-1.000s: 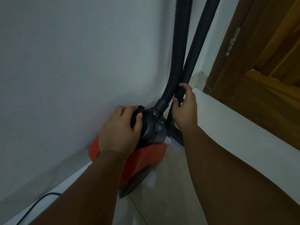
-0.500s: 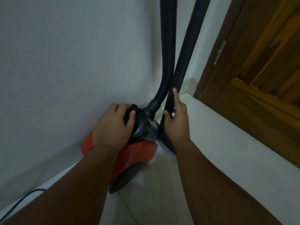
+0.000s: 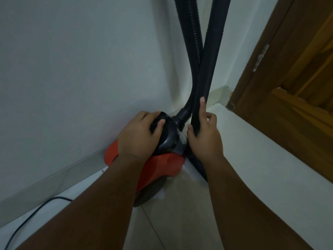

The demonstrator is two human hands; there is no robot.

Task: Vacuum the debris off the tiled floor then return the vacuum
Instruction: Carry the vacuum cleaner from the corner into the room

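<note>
Vacuum (image 3: 162, 165) sits on the tiled floor (image 3: 180, 213) in the room corner. Its red-orange body is just beside the L wall (image 3: 81, 69) and skirting (image 3: 54, 177), and a dark wheel (image 3: 149, 193) shows at the near end. The top is black and rounded. A ribbed hose (image 3: 191, 51) plugs into the front of it and rises out of the top of the frame.

A rigid black wand (image 3: 210, 60) stands near upright just R of the hose, leaning a bit. The two touch or cross approx. where the hose bends. The wand's lower end drops to the floor behind the R wrist and is partly hidden.

L hand (image 3: 138, 134) is on the black top, fingers curled over it and thumb hooked on the near side, so it grips the top.

R hand (image 3: 205, 138) holds the wand low down. The index finger lies straight up along the tube, the thumb presses on its L side, and the other fingers curl round on the R. Both forearms reach in from the bottom of the frame.

A black power cord (image 3: 23, 219) loops over the floor at lower L, near the skirting and well apart from the vacuum body.

On the R, past a white surface (image 3: 270, 168), is a brown wooden door (image 3: 297, 87) w/ a metal hinge (image 3: 261, 56) on its frame. Light is dim and the floor tiles look pale.
</note>
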